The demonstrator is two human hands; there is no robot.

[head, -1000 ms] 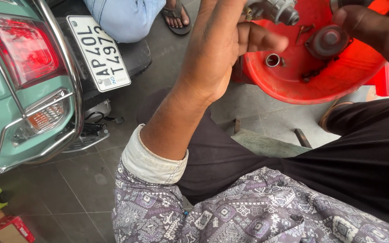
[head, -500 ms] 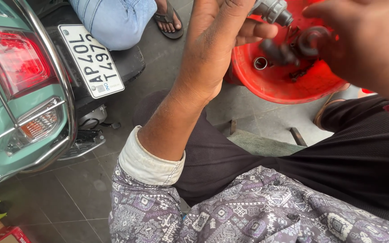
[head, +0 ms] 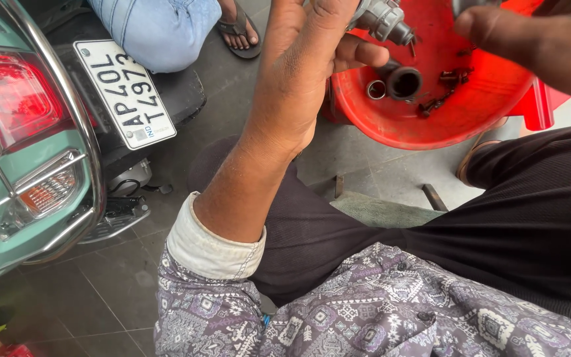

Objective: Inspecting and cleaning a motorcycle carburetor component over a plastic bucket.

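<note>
**Head view: small engine part held up over the red basin**

We are sitting low on the tiled floor point(head: 100, 284), dark trousers across our lap, with our left hand point(head: 299, 73) raised in front of us. It is closed around a grey metal part point(head: 381, 18), a small cast assembly with a stubby nozzle end, and our thumb reaches across beneath it. The part sits above the near rim of a red plastic basin point(head: 444, 119) that rests on the floor just ahead of our knees.

Our right hand point(head: 523, 39) comes in from the upper right, over the basin. Its fingers point toward the metal part but stand clear of it; whether they pinch anything we cannot tell, since the tips are partly out of frame.

In the basin lie a dark round cap or sleeve point(head: 404, 82), a small metal ring point(head: 376, 89) beside it, and a scatter of dark screws point(head: 441, 99).

We judge the step to be work on the held part, with loose pieces parked below. A next move would call for a steady left grip while the right closes the short gap, and for care that small pieces drop into the basin.

To our left stands the rear of a pale green scooter point(head: 28, 165), and another person's sandalled foot point(head: 239, 30) shows beyond it.
</note>
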